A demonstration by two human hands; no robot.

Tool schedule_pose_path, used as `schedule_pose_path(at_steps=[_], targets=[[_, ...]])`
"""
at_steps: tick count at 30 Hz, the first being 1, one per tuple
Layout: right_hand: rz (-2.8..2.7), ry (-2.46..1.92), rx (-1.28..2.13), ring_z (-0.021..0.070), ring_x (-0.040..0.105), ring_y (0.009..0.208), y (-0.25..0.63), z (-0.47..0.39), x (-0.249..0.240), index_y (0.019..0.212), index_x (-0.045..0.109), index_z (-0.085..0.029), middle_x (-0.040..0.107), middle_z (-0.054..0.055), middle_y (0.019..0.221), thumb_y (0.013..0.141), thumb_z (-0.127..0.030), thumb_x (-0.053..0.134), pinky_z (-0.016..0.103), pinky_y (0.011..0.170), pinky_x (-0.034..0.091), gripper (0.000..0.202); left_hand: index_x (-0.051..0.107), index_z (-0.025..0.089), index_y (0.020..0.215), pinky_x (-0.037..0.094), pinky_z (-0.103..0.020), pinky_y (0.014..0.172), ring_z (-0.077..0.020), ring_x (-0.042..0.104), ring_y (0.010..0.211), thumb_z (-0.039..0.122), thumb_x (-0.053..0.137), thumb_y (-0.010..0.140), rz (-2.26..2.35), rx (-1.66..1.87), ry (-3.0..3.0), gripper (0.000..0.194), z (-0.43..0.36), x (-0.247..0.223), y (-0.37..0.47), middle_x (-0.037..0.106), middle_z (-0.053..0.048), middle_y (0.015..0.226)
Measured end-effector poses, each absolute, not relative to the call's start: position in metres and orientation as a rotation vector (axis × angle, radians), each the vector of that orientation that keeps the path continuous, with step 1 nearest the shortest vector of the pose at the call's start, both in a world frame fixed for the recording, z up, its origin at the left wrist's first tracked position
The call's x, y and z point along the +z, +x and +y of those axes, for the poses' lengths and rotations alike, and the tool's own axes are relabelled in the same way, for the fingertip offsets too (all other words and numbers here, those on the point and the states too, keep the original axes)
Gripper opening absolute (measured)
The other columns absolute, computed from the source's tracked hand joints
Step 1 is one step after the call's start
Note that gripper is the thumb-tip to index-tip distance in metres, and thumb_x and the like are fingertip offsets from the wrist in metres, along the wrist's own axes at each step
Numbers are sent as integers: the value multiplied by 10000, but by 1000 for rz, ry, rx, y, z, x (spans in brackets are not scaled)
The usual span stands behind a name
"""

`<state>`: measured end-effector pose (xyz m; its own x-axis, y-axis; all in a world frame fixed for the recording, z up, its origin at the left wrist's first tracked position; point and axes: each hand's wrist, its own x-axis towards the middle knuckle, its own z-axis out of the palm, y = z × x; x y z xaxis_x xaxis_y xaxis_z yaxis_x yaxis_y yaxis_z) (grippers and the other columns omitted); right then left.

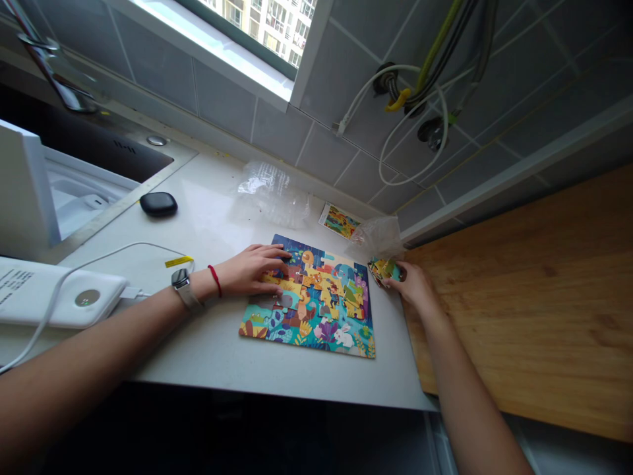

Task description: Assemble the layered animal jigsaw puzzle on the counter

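Observation:
A colourful animal jigsaw puzzle [316, 310] lies flat on the white counter, with its pieces fitted inside a printed border. Across its left side rests my left hand [254, 269], fingers spread and touching the surface. Just past the puzzle's upper right corner, my right hand [410, 282] has its fingers closed on a small pile of puzzle pieces [383, 270]. The fingertips partly hide these pieces. A crumpled clear plastic bag [378, 236] lies right behind the pile, beside a small picture card [339, 220].
A larger clear plastic wrapper [271, 191] lies behind the puzzle. Left of it are a black case [158, 204], a white power bank [64, 293] with a cable, and a sink [138, 158]. A wooden board [524, 297] borders the right side, below cables [430, 86] on the tiled wall.

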<state>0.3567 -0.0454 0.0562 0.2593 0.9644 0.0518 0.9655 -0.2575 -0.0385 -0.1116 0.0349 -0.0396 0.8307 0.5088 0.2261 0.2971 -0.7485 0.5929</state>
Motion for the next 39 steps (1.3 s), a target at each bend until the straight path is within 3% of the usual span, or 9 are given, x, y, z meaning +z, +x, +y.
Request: schedule_pose_path(at_steps=[4, 8, 14, 19, 27, 32, 39], targets=[[-2051, -2069, 80, 278, 736, 936, 313, -62, 64, 1371, 682, -170, 720, 167, 1266, 801, -330, 814, 446, 891, 617, 607, 769, 286, 1184, 431, -549, 1197, -345, 532, 1448, 564, 643, 1019, 569, 632, 2447, 346, 36, -40, -110, 653, -80, 1489], [-2404, -1511, 379, 274, 661, 1303, 233, -78, 52, 1502, 574, -278, 667, 105, 1407, 880, -116, 700, 469, 1105, 571, 655, 767, 241, 1121, 504, -516, 1145, -315, 612, 1345, 467, 659, 1027, 527, 811, 2413, 268, 35, -35, -107, 725, -105, 1350], [-2460, -1150, 419, 243, 645, 1342, 154, -70, 18, 1546, 530, -319, 643, 90, 1455, 921, 5, 579, 453, 1149, 564, 706, 719, 213, 1194, 523, -509, 1137, -286, 665, 1260, 268, 636, 989, 469, 830, 2376, 228, 28, -25, -103, 745, -119, 1258], [-2278, -1217, 383, 264, 615, 1370, 151, -59, 1, 1533, 560, -341, 618, 96, 1463, 974, -37, 582, 492, 1148, 566, 637, 672, 217, 1332, 452, -577, 1211, -338, 556, 1418, 239, 668, 920, 540, 731, 2399, 412, 26, -27, -105, 685, -125, 1401], [-2115, -1377, 417, 298, 619, 1268, 160, -66, -1, 1370, 683, -269, 692, 103, 1311, 998, -250, 711, 552, 1126, 544, 374, 656, 238, 1347, 437, -581, 1228, -347, 466, 1508, 331, 717, 967, 622, 629, 2380, 396, 26, -26, -107, 632, -131, 1477], [-2099, -1495, 379, 358, 595, 1280, 146, -71, -2, 1375, 672, -257, 689, 121, 1324, 897, -416, 842, 606, 1124, 526, 531, 666, 238, 1312, 406, -611, 1254, -363, 408, 1548, 363, 717, 990, 671, 577, 2389, 349, 22, -24, -108, 566, -142, 1544], [-2065, -1498, 356, 348, 643, 1173, 133, -73, -2, 1266, 737, -261, 725, 117, 1199, 926, -282, 776, 590, 1046, 565, 343, 668, 241, 1302, 378, -662, 1263, -396, 332, 1585, 409, 717, 996, 722, 566, 2397, 353, 21, -24, -109, 493, -154, 1603]])
